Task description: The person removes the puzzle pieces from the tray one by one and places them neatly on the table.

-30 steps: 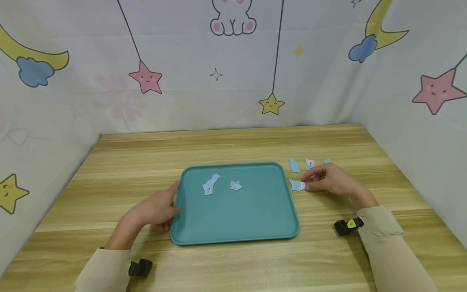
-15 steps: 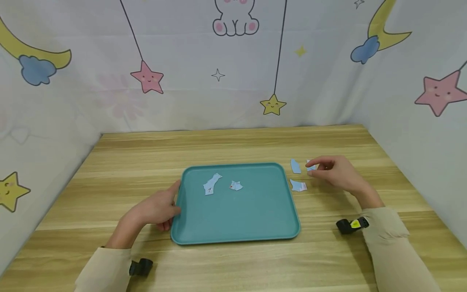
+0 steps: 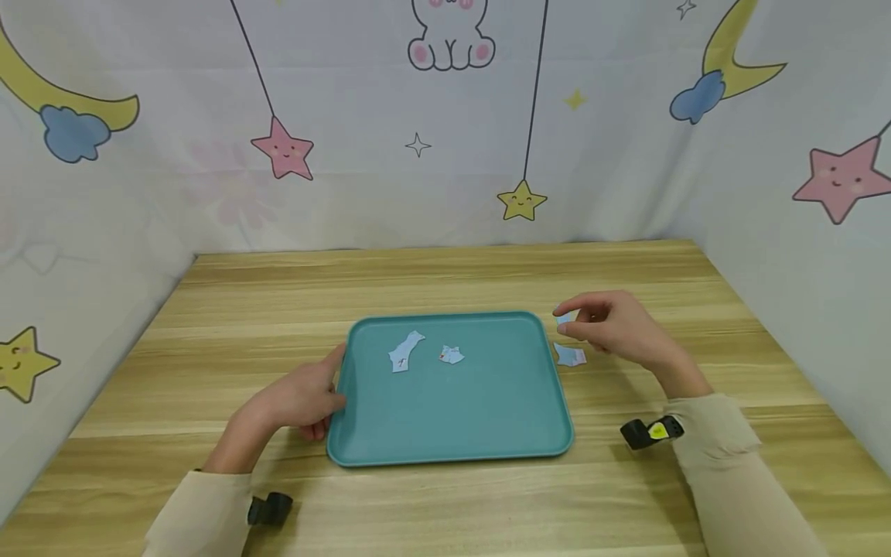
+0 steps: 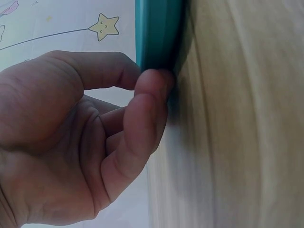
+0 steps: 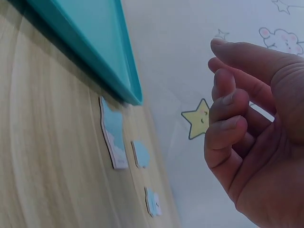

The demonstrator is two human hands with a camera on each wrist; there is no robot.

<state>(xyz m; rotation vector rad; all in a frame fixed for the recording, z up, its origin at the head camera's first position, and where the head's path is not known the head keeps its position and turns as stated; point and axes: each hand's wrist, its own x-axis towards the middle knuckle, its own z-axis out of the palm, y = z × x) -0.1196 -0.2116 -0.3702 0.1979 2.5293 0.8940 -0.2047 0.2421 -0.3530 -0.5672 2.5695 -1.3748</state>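
Note:
At the left edge of the teal tray (image 3: 452,418), my left hand (image 3: 299,398) grips the rim between thumb and fingers, with some fingers hidden below the edge in the head view. My right hand (image 3: 612,329) hovers past the tray's far right corner, thumb and index finger reaching forward with a gap between them. Just beyond their tips lies a light blue puzzle piece (image 3: 564,318), partly covered. A blue and white puzzle piece (image 3: 570,355) lies nearer, beside the tray. The right wrist view shows another small puzzle piece (image 5: 153,202) on the table, hidden by the hand from the head camera.
Inside the tray lie a long light blue puzzle part (image 3: 405,352) and a smaller one (image 3: 451,354) with a red spot. The wooden table (image 3: 445,510) is enclosed by a white patterned cloth (image 3: 362,186) at back and sides.
My right hand has left the near blue and white piece, passed over the far pieces and moved left to the light blue one. The left hand stays on the tray.

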